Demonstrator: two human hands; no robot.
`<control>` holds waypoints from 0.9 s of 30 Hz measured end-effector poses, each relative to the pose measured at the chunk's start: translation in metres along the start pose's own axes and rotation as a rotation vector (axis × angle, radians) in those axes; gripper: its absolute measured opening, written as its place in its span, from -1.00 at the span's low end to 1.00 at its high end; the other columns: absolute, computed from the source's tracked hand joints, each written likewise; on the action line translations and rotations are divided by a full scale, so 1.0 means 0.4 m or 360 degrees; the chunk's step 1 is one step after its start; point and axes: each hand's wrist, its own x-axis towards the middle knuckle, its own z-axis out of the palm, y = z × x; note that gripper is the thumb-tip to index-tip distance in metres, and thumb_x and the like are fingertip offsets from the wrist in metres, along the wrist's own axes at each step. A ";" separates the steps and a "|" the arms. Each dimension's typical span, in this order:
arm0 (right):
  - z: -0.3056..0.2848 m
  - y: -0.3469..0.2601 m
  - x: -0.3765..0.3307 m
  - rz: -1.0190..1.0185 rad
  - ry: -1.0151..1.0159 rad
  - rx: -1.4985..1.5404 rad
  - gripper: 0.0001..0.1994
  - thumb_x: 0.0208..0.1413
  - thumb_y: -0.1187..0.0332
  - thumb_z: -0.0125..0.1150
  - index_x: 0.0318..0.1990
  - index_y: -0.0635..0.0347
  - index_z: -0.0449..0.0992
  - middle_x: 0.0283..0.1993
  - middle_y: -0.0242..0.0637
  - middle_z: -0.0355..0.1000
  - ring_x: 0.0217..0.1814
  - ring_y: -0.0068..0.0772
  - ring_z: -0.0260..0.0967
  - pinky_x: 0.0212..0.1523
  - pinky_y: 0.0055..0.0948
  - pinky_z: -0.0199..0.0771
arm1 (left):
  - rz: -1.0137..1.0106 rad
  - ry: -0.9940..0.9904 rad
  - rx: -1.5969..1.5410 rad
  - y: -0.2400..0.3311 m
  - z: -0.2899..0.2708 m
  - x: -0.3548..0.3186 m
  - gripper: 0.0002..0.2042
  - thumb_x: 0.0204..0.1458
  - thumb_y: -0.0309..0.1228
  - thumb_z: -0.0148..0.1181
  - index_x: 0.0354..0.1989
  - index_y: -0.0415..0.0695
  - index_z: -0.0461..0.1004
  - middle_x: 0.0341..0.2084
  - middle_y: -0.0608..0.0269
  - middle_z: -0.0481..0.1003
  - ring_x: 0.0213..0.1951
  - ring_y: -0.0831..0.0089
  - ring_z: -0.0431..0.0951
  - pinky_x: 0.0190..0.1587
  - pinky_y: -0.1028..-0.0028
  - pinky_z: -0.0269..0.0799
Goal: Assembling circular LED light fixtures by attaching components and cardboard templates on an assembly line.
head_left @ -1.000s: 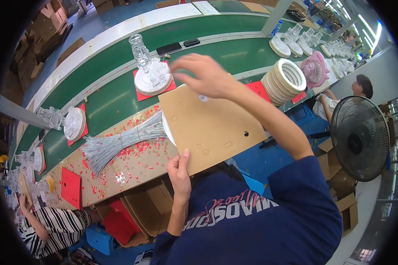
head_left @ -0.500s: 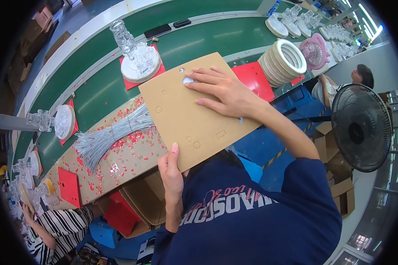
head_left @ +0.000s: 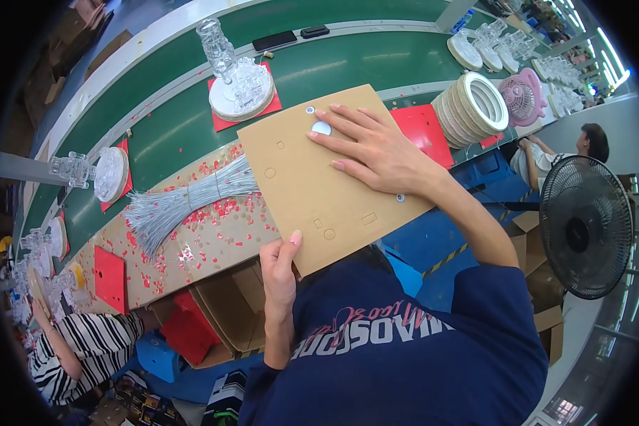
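A brown cardboard sheet [head_left: 302, 195] is tilted in front of me, over the table's front edge. Round and rectangular outlines are pressed into it. Two small silvery round pieces show on it, one near the top edge and one by my right wrist. My left hand [head_left: 280, 273] grips the sheet's lower left edge, thumb on top, the other fingers partly hidden. My right hand [head_left: 383, 156] lies flat on the upper part with its fingers spread. Beside its fingertips is a pale round spot [head_left: 321, 129]; I cannot tell whether it is a hole or a disc.
A bundle of silvery wires [head_left: 192, 199] lies left among red scraps. Clear plastic assemblies on white round bases [head_left: 243, 92] stand on the green belt [head_left: 362, 60]. White rings [head_left: 468, 110], a pink fan [head_left: 522, 97] and a black fan [head_left: 586, 224] are right. Co-workers sit at both sides.
The whole view has shifted slightly, so most things appear further right. More of the pale round spot shows beside my right fingers. Both hands keep their places on the sheet.
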 end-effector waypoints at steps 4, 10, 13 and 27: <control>-0.013 -0.019 0.001 -0.0054 -0.0007 -0.0063 -0.52 0.31 0.13 0.02 0.39 -0.27 0.31 0.53 -0.23 0.05 0.56 -0.08 -0.05 0.47 -0.03 -0.04 | 0.0015 0.0033 0.0037 -0.013 -0.013 0.001 -0.60 0.22 -0.23 0.14 -0.59 -0.28 0.53 -0.79 0.36 0.39 -0.77 0.67 0.27 -0.70 0.59 0.05; -0.009 -0.030 -0.020 -0.0010 0.0039 -0.0015 -0.52 0.28 0.13 0.04 0.36 -0.32 0.34 0.54 -0.19 0.03 0.55 -0.04 -0.04 0.46 -0.02 -0.06 | 0.0111 0.0196 0.0949 0.097 0.021 0.049 -0.65 0.23 -0.26 0.16 -0.10 -0.39 0.56 -0.43 0.03 0.60 -0.39 0.51 0.61 -0.33 0.54 0.46; -0.006 -0.035 -0.024 0.0003 0.0060 -0.0003 -0.52 0.29 0.14 0.04 0.37 -0.32 0.34 0.54 -0.18 0.03 0.56 -0.03 -0.05 0.46 -0.01 -0.06 | 0.0494 0.0243 0.0707 0.099 0.006 0.107 -0.55 0.24 -0.37 0.13 0.26 -0.31 0.34 0.00 -0.13 0.53 -0.10 0.44 0.60 -0.11 0.49 0.51; -0.029 -0.044 -0.011 0.0036 0.0024 -0.0009 -0.49 0.25 0.16 0.09 0.37 -0.25 0.34 0.52 -0.16 0.05 0.55 -0.02 -0.04 0.47 -0.01 -0.06 | 0.0534 -0.0187 0.0634 0.141 0.034 0.186 -0.45 0.10 -0.53 0.19 0.32 -0.15 0.28 0.21 0.03 0.36 0.20 0.32 0.41 0.25 0.36 0.33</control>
